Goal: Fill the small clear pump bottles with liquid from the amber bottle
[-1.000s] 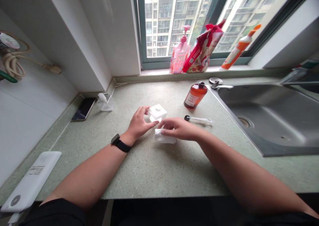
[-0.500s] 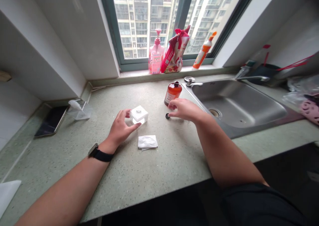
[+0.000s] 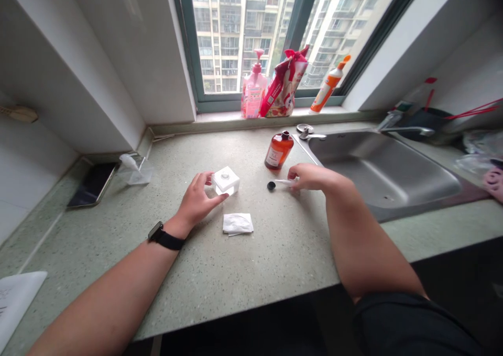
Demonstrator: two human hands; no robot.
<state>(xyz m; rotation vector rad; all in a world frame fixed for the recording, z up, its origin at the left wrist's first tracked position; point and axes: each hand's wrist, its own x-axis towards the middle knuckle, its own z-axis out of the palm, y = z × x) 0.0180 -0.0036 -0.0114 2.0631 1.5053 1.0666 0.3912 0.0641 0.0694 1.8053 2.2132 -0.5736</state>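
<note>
A small white, translucent square container (image 3: 231, 180) with a round fitting on top stands on the counter. My left hand (image 3: 198, 199) is around it, fingers behind and thumb along the front. My right hand (image 3: 312, 177) pinches a thin white stick-like piece (image 3: 282, 181) just above the counter; its exact kind is unclear. Close to the tip of that piece is a round black cap (image 3: 271, 186), and I cannot tell if the two touch. An amber bottle (image 3: 279, 152) with a pale label stands uncapped behind them. A folded white tissue (image 3: 238, 223) lies in front of the container.
The steel sink (image 3: 353, 162) is at the right. On the sill stand a pink pump bottle (image 3: 252, 94), a red bag (image 3: 283, 86) and an orange-white bottle (image 3: 327, 90). A phone (image 3: 92, 186) and a clear container (image 3: 138, 173) lie left.
My right hand has drawn back to the right from beside the amber bottle, and the white stick-like piece now shows in it. My left hand stays at the container. The view has shifted slightly.
</note>
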